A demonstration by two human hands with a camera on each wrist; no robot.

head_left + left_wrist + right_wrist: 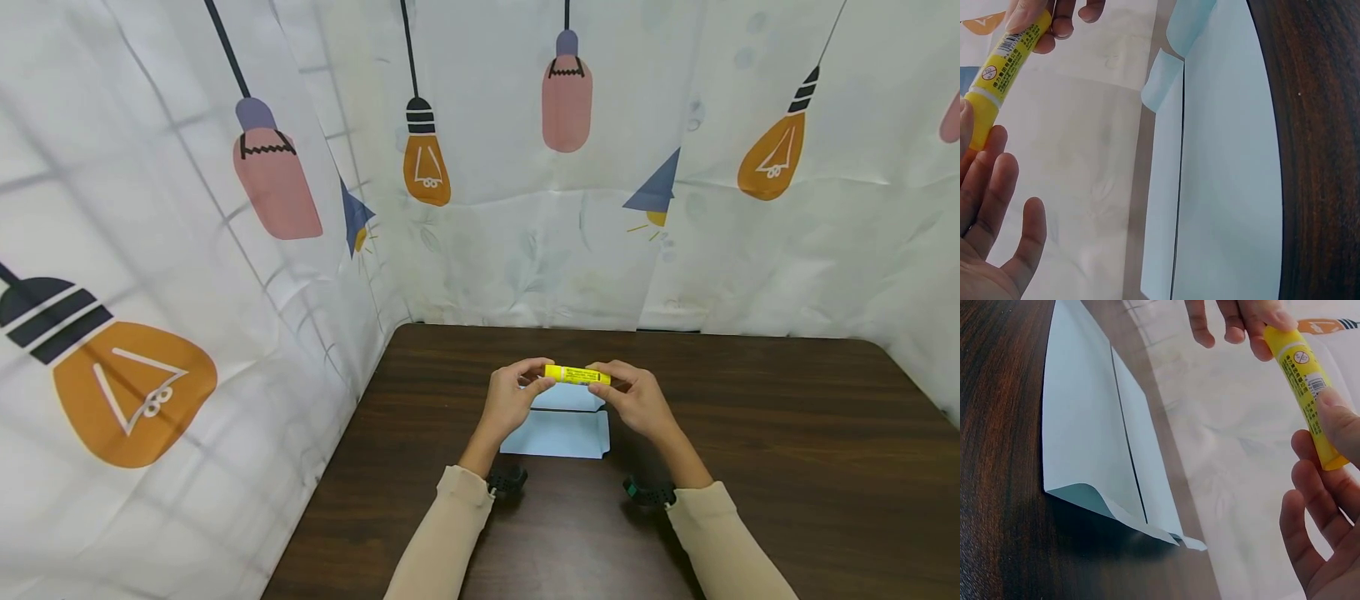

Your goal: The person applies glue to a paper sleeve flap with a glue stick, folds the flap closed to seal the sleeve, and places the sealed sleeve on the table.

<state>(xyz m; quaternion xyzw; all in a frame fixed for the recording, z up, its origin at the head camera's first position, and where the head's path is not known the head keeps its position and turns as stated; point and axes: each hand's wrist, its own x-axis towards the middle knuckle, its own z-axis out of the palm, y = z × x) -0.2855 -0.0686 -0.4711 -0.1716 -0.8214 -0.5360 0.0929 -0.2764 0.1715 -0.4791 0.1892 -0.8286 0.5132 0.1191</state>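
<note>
A yellow glue stick point(576, 375) is held level above the table between both hands, its cap on. My left hand point(512, 403) pinches the capped end between thumb and fingers; the cap point(984, 115) shows in the left wrist view. At the label end, my right hand point(637, 400) grips the tube point(1310, 394) with thumb and fingertips. Below the hands lies a light blue folded paper point(557, 433) with small flaps and a dark crease line across it. In the right wrist view one end of the paper point(1085, 425) curls up off the table.
The dark brown wooden table point(750, 467) extends around the paper. White curtains point(510, 258) printed with lamps stand behind its far edge and along the left. A dark band point(649, 493) sits on the right wrist, another point(508, 481) on the left.
</note>
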